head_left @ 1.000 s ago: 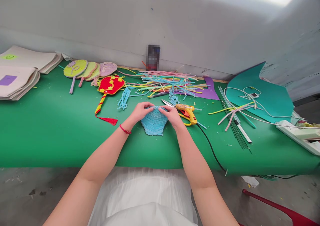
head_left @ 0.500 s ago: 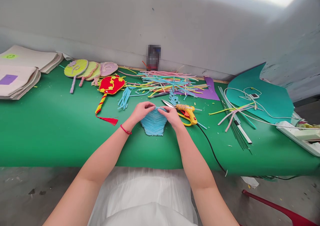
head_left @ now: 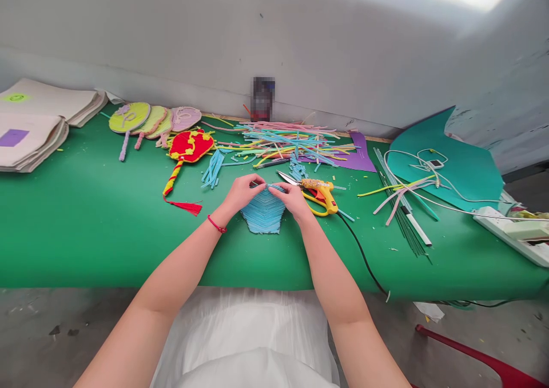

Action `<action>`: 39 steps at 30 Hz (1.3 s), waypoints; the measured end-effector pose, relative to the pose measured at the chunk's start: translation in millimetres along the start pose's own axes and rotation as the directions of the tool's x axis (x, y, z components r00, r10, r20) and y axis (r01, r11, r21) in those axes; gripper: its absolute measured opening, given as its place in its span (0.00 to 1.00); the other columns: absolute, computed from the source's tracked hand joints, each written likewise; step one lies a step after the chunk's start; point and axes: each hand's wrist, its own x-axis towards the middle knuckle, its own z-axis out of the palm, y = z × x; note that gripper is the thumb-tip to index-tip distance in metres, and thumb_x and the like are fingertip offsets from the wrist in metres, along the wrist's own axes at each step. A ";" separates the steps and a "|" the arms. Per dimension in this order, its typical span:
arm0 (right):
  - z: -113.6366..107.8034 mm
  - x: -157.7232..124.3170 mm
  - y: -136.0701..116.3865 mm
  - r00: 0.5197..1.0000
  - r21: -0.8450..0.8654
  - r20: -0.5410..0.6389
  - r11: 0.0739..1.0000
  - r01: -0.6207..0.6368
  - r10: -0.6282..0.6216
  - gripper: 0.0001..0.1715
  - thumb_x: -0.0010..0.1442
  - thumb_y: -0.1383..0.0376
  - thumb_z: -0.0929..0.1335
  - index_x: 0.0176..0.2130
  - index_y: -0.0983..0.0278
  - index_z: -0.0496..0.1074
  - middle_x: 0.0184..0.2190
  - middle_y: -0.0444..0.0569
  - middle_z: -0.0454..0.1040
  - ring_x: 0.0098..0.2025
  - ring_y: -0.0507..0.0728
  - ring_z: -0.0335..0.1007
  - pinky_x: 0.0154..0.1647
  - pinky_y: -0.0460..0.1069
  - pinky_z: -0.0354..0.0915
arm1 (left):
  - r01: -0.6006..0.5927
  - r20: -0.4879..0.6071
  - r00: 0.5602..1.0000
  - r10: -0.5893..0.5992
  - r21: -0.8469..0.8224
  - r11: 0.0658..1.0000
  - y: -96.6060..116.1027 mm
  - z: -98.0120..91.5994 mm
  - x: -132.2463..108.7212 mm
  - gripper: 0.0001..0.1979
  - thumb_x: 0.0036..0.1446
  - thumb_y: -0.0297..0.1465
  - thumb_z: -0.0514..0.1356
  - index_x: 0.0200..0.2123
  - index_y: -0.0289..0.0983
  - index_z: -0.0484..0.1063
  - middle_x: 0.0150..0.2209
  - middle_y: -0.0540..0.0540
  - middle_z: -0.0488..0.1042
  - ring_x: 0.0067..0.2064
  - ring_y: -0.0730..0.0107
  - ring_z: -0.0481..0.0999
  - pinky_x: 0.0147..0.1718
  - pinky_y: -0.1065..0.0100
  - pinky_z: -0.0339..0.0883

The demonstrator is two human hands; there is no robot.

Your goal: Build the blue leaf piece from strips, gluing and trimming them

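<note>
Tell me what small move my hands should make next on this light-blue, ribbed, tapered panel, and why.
Perhaps press the far edge of the light-blue, ribbed, tapered panel flat with both thumbs: your left hand and right hand have fingertips close together there, while the yellow glue gun lies unheld. Whether that edge is loose is hidden.

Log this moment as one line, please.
left hand: holds blue ribbed piece, far edge | right hand: holds same edge | beside right hand: yellow glue gun, scissors
</note>
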 end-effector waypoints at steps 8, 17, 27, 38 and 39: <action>1.5 0.5 0.7 0.999 -0.017 -0.014 0.999 0.031 -0.031 0.20 0.44 0.56 0.73 0.35 0.66 0.77 0.32 0.49 0.78 0.36 0.56 0.71 0.39 0.50 0.66 | -0.001 0.005 1.000 0.001 0.019 1.000 0.8 0.4 -0.1 0.09 0.53 0.36 0.57 0.32 0.38 0.73 0.33 0.48 0.77 0.36 0.67 0.74 0.38 0.68 0.65; 4.0 2.0 5.4 0.998 -0.024 -0.027 0.998 0.057 -0.058 0.19 0.45 0.55 0.72 0.33 0.65 0.77 0.29 0.47 0.77 0.32 0.55 0.70 0.36 0.49 0.65 | 0.002 0.000 1.000 -0.002 0.019 1.000 0.4 0.8 0.0 0.09 0.54 0.35 0.56 0.32 0.37 0.73 0.33 0.48 0.77 0.36 0.68 0.74 0.37 0.69 0.65; 5.0 2.4 7.4 0.998 -0.056 -0.028 0.996 0.062 -0.064 0.20 0.45 0.53 0.72 0.34 0.65 0.76 0.30 0.47 0.77 0.34 0.56 0.70 0.36 0.49 0.65 | -0.002 -0.009 1.000 0.002 0.030 1.000 0.8 1.2 0.0 0.09 0.54 0.35 0.56 0.31 0.37 0.73 0.32 0.48 0.77 0.35 0.68 0.74 0.36 0.69 0.65; 5.5 3.4 8.6 0.995 -0.147 -0.051 0.986 0.072 -0.081 0.20 0.45 0.53 0.71 0.33 0.65 0.77 0.29 0.47 0.76 0.33 0.56 0.70 0.35 0.49 0.64 | 0.002 -0.008 1.000 -0.002 0.016 1.000 1.2 1.9 -0.9 0.08 0.53 0.34 0.56 0.30 0.37 0.72 0.31 0.49 0.76 0.34 0.68 0.74 0.35 0.69 0.65; 5.4 3.2 8.3 0.995 -0.155 -0.050 0.985 0.074 -0.083 0.20 0.46 0.53 0.71 0.33 0.65 0.77 0.29 0.47 0.77 0.33 0.56 0.70 0.35 0.49 0.64 | 0.004 -0.008 1.000 -0.004 0.014 1.000 1.4 1.9 -1.0 0.08 0.53 0.34 0.56 0.30 0.37 0.72 0.31 0.49 0.76 0.34 0.68 0.74 0.35 0.69 0.65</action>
